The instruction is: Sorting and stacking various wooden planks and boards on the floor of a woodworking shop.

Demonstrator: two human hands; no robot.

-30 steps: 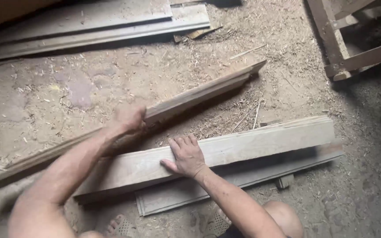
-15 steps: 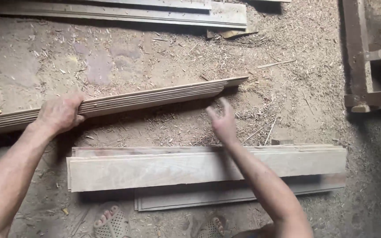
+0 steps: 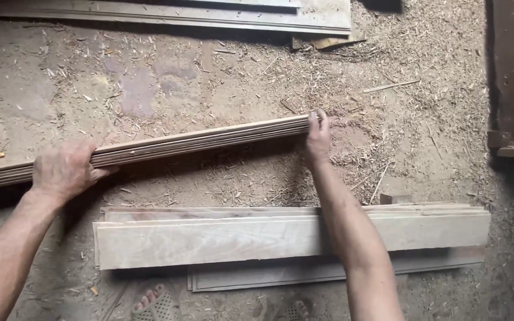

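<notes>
Got the long grooved strip (image 3: 197,139) up on edge right now, lying across the sawdusty floor (image 3: 209,77) just past the pale plank (image 3: 227,238) by my feet. My left hand (image 3: 63,169) is wrapped over the strip well back from its end, fingers curled around it. My right hand (image 3: 317,135) is clamped on the near end, thumb and fingers pinching the tip. Looks to me like I'm mid-positioning it, lining it up alongside the plank. Hard to say if the strip is fully off the floor. Next bit needs both hands moving together so it doesn't twist.
</notes>
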